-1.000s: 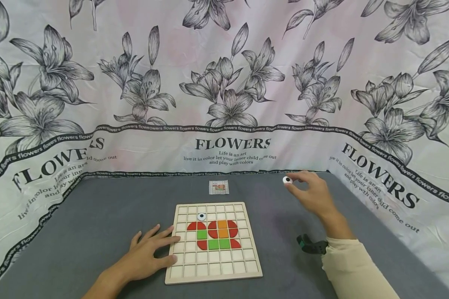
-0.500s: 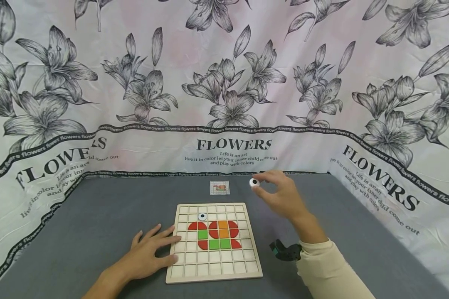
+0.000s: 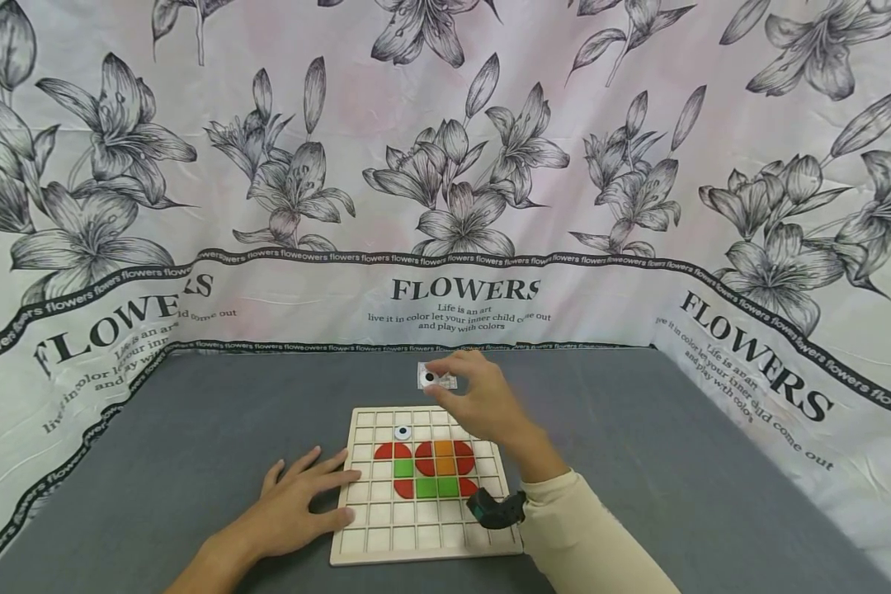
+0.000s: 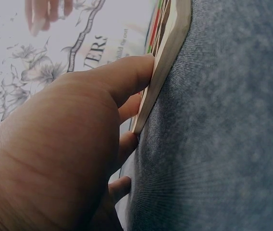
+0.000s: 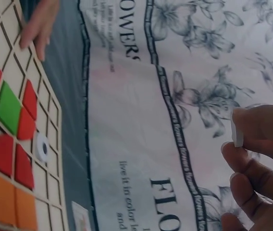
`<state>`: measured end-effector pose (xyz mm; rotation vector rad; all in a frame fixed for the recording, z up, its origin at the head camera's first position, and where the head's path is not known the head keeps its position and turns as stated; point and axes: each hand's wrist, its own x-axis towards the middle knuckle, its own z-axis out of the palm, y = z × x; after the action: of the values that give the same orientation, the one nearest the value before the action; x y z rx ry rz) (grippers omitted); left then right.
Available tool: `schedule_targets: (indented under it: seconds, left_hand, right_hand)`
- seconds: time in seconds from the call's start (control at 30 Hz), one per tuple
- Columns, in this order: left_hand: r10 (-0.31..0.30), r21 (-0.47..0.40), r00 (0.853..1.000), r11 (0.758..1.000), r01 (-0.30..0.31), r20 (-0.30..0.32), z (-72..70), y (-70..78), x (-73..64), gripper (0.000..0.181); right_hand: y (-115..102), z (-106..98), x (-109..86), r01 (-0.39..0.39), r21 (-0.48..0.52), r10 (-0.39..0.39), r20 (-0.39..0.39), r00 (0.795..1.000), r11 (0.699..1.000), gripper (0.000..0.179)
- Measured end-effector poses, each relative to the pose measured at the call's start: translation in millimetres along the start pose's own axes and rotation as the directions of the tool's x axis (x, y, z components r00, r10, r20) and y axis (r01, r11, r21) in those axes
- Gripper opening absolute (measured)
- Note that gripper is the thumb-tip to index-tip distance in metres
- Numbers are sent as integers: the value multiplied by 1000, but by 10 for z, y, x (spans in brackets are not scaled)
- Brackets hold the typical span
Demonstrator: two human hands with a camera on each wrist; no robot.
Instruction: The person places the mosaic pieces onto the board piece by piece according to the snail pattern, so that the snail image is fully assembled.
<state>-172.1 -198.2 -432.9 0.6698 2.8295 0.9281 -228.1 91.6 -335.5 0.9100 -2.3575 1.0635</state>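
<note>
My right hand (image 3: 485,398) pinches a white round tile with a black dot (image 3: 428,379) between thumb and fingertips, held in the air above the far edge of a wooden grid board (image 3: 364,540). In the right wrist view the pinched tile (image 5: 237,128) shows edge-on. With fingers spread, my left hand (image 3: 291,507) lies at the board's left edge, thumb and a fingertip touching the frame. On the board are red curved tiles (image 3: 425,459), green square tiles (image 3: 437,487), orange tiles (image 3: 444,458) and another white tile with a black dot (image 3: 403,431).
Behind the board lies a small picture card (image 3: 449,383), partly covered by the right hand and its tile. A dark device (image 3: 496,508) is strapped at the right wrist, over the board's right side. The grey cloth (image 3: 193,429) meets a flower-print curtain (image 3: 304,297).
My right hand has moved left with the dotted tile, from right of the board to in front of the picture card. The left hand stays at the board's edge.
</note>
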Motion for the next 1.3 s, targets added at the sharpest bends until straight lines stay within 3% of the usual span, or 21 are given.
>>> schedule_targets:
  seconds: [0.53, 0.8, 1.07, 1.17, 1.3]
  left_hand:
    - [21, 3, 1000, 1000, -21, 3, 5, -5, 16, 59]
    - [25, -2, 1000, 1000, -25, -5, 4, -11, 5, 58]
    - [24, 5, 1000, 1000, -24, -1, 12, -19, 1, 59]
    - [23, 3, 1000, 1000, -23, 0, 12, -18, 4, 58]
    - [16, 4, 1000, 1000, -16, 2, 5, -14, 7, 57]
  right_hand:
    - [170, 650, 101, -63, 26, 59, 131, 990, 998, 25]
    - [196, 821, 111, -168, -21, 168, 236, 957, 986, 26]
    - [295, 953, 78, -280, -90, 294, 313, 903, 956, 25]
    - [311, 979, 70, -281, -101, 299, 330, 896, 954, 24]
    - [307, 993, 69, -254, -113, 278, 334, 901, 961, 23]
